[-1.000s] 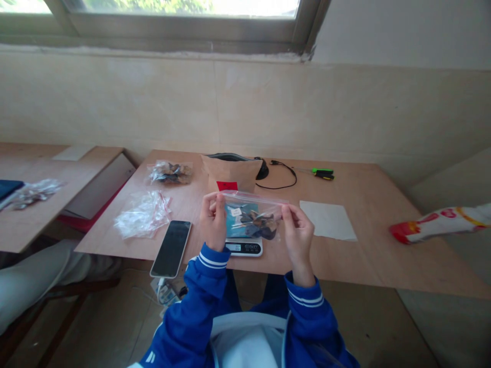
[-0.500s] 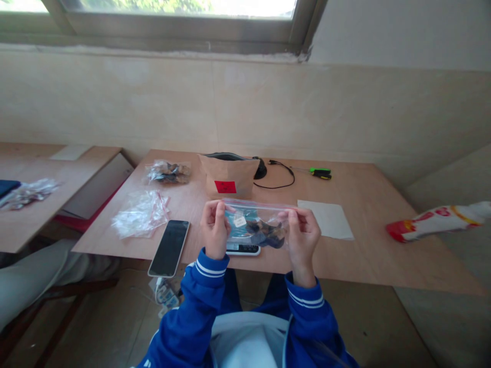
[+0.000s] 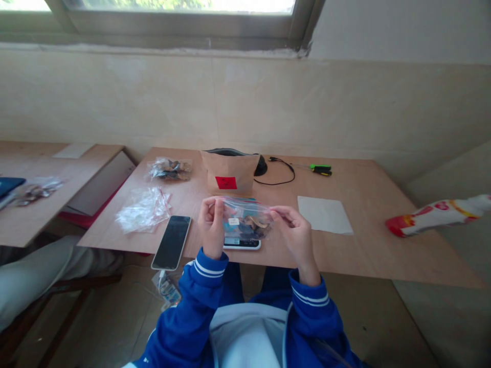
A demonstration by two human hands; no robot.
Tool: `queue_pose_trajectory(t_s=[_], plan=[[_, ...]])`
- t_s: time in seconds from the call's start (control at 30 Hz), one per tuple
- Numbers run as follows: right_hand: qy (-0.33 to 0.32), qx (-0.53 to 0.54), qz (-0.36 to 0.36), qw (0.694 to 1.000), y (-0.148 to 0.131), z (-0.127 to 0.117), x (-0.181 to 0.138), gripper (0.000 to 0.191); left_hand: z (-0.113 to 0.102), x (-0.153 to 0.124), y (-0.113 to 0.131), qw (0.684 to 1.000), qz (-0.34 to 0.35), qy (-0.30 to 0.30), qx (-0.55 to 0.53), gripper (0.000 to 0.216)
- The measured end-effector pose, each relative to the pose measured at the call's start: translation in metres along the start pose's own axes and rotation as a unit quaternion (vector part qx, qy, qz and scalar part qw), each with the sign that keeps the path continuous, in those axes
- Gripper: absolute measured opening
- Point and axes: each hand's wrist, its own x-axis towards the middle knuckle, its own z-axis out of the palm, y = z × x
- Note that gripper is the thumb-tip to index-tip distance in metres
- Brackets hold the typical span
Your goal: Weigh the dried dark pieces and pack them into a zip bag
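Both hands hold a small clear zip bag point(image 3: 245, 221) with dark pieces and a white label inside, just above a small digital scale point(image 3: 241, 243) at the table's front edge. My left hand point(image 3: 212, 225) pinches the bag's top left corner. My right hand point(image 3: 293, 232) pinches its top right edge, fingers pressed together. The bag hangs tilted, slack between the two hands.
A black phone point(image 3: 171, 249) lies left of the scale. A pile of empty zip bags point(image 3: 143, 209), a filled bag point(image 3: 170, 169), a brown paper pouch point(image 3: 229, 174), a cable point(image 3: 280, 171), a green tool point(image 3: 321, 169) and white paper point(image 3: 324, 214) lie on the wooden table point(image 3: 383, 245). Another person's leg point(image 3: 34, 281) is at the left.
My hands have drawn closer together, the right one sliding left along the bag's top, so the bag went from stretched flat to slack and lower over the scale.
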Motion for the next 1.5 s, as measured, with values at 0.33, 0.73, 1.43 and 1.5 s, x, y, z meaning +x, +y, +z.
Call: queue_pose_trajectory(t_s=[0.33, 0.73, 1.43, 1.5], plan=[[-0.03, -0.15, -0.03, 0.988, 0.004, -0.015, -0.002, 0.019, -0.021, 0.006, 0.012, 0.997, 0.005, -0.051, 0.062, 0.027], [0.037, -0.273, -0.166, 0.947, 0.002, -0.008, 0.009, 0.012, -0.025, 0.004, 0.016, 0.991, 0.025, -0.085, 0.097, 0.022], [-0.102, -0.192, -0.183, 0.959, -0.02, 0.015, -0.001, 0.014, -0.005, -0.006, 0.024, 0.969, 0.064, -0.194, 0.136, 0.016], [-0.075, -0.195, -0.197, 0.958, -0.02, 0.017, -0.005, 0.013, -0.005, -0.006, 0.025, 0.965, 0.079, -0.195, 0.155, 0.016]])
